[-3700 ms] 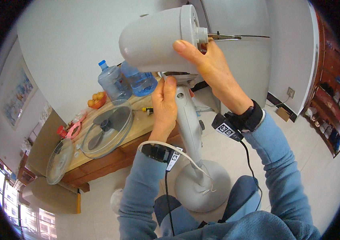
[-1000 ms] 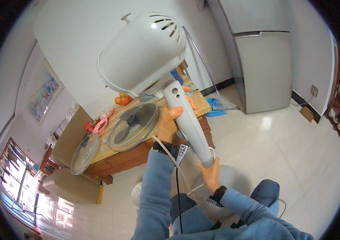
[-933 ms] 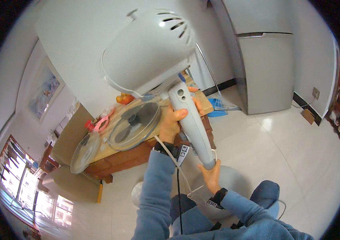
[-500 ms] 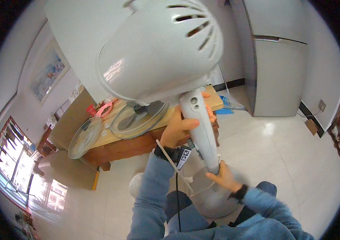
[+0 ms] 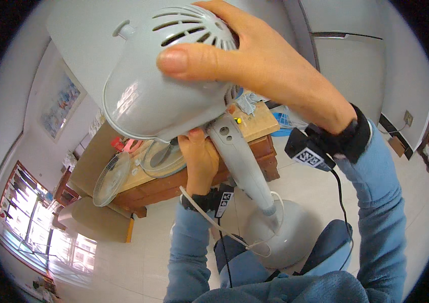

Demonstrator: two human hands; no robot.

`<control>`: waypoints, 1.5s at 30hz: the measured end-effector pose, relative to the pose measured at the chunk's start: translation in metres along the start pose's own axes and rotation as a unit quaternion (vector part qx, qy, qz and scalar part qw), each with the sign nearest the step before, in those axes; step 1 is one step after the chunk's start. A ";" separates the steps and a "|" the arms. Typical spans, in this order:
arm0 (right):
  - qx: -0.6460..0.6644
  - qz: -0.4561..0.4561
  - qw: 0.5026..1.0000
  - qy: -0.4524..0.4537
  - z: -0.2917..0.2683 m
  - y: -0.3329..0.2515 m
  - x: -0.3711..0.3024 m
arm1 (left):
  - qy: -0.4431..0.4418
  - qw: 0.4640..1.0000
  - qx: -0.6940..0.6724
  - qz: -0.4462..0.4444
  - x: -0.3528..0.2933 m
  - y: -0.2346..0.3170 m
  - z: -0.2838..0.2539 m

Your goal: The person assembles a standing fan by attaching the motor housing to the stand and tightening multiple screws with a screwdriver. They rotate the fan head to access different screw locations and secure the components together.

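A pale grey fan motor housing (image 5: 149,96) with slotted vents fills the upper middle. My right hand (image 5: 245,55) is closed over its vented back, the thumb lying across the near side. Under the housing, beside the top of the fan neck (image 5: 242,156), my left hand (image 5: 198,159) grips the fan from below; part of its fingers are hidden. The neck slopes down to a short pole and a round fan base (image 5: 288,237) on the floor between my knees. A white power cord (image 5: 199,217) loops beside the neck, past my left wrist.
A wooden table (image 5: 144,194) stands ahead, holding a round wire grille (image 5: 112,179), a second grille with dark fan blades (image 5: 161,156) and a red cup (image 5: 117,143). A fridge (image 5: 351,65) is at far right. Black cables hang from both wrist bands.
My right hand has gone from the lower end of the neck up to the housing's back. My left hand has moved left to the housing's underside. The housing has shifted left and turned slightly.
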State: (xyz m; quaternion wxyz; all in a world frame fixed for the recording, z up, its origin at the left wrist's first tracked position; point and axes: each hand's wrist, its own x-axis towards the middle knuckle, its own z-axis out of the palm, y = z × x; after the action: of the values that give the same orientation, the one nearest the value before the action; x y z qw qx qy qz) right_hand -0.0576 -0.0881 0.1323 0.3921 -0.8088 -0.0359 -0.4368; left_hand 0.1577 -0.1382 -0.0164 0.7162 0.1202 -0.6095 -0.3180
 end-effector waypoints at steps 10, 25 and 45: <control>0.018 -0.048 0.999 -0.006 -0.033 0.054 0.030 | 0.023 0.995 0.091 -0.028 0.004 0.006 0.028; 0.024 -0.072 0.995 0.068 -0.056 0.117 0.007 | 0.045 0.996 0.073 -0.010 0.004 0.009 0.039; -0.514 0.162 0.825 0.169 -0.002 0.547 -0.027 | -0.009 0.992 0.119 -0.044 0.002 0.004 0.031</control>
State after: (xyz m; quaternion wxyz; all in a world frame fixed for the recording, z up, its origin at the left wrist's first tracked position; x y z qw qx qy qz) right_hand 0.1436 -0.4596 -0.2166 -0.0153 -0.8012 0.3921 -0.4518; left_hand 0.1293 -0.1295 -0.0057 0.6767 0.2281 -0.6436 -0.2754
